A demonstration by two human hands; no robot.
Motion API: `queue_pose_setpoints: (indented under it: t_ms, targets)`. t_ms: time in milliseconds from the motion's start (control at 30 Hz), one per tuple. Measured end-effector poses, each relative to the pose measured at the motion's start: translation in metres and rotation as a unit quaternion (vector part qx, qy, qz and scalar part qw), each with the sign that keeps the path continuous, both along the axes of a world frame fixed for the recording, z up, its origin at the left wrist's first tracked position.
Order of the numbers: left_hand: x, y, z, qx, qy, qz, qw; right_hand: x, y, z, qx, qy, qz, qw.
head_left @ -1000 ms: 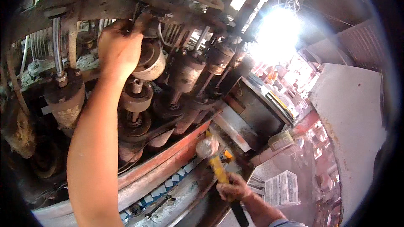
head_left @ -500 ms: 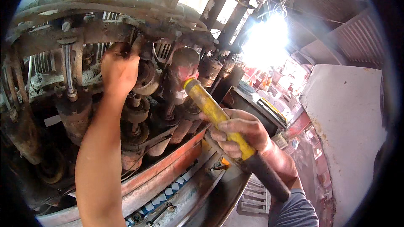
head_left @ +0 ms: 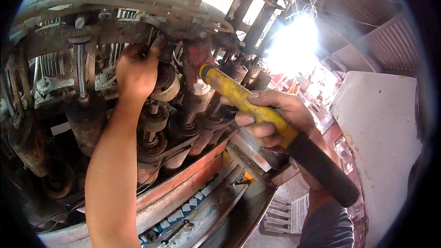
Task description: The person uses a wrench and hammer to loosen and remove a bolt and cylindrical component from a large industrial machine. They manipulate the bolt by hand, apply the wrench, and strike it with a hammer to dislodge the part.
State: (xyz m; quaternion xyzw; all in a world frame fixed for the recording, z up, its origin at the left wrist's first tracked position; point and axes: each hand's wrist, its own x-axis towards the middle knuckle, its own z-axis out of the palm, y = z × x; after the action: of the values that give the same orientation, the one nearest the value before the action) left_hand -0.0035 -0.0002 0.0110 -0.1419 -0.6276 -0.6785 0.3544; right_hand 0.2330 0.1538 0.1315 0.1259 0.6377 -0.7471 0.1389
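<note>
My right hand point(head_left: 280, 117) is wrapped round the yellow handle of a hammer point(head_left: 229, 87), whose dark grip end sticks out below the hand. Its reddish head is beside the machine's metal parts, just right of my left hand; I cannot tell whether it touches them. My left hand point(head_left: 137, 74) is closed high on the machine, beneath a dark curved beam point(head_left: 108, 36), thumb upward. Whatever its fingers grip is hidden in shadow. Close by its wrist is a greasy round metal collar point(head_left: 166, 85).
Several greasy cylinders, one with a shiny rod point(head_left: 81, 71), line the machine on the left. Below runs an orange-red curved rim point(head_left: 183, 181), with a wrench point(head_left: 177, 232) lying lower down. A pale slatted piece point(head_left: 278, 216) and a whitish panel point(head_left: 376, 133) are at right.
My right hand has moved up and to the right with the hammer, and the hammer head sits slightly higher. My left hand keeps its hold; the whole view has shifted a little.
</note>
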Motion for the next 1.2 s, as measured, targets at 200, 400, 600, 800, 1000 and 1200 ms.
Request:
queue_pose_setpoints:
  t_ms: [200,400,600,800,1000,1200]
  targets:
    - [0.021,-0.006,0.013,-0.044,-0.048,0.030,0.997,0.010,0.002,0.001,-0.064,-0.019,-0.008,0.998]
    - [0.010,-0.004,0.008,-0.051,-0.023,0.035,0.998,-0.007,0.010,-0.002,-0.144,-0.005,0.047,0.988]
    - [0.011,-0.006,0.008,-0.070,0.002,0.025,0.997,-0.025,0.019,0.005,-0.127,0.113,0.081,0.982]
    - [0.004,-0.002,0.000,0.026,0.049,-0.030,0.998,-0.052,0.025,-0.004,-0.224,0.166,0.143,0.950]
    - [0.018,-0.005,0.011,-0.045,-0.004,0.011,0.999,-0.057,0.026,-0.021,-0.240,0.207,0.173,0.933]
    - [0.016,-0.008,0.011,-0.069,-0.007,0.039,0.997,-0.046,0.026,-0.014,-0.061,0.189,0.126,0.972]
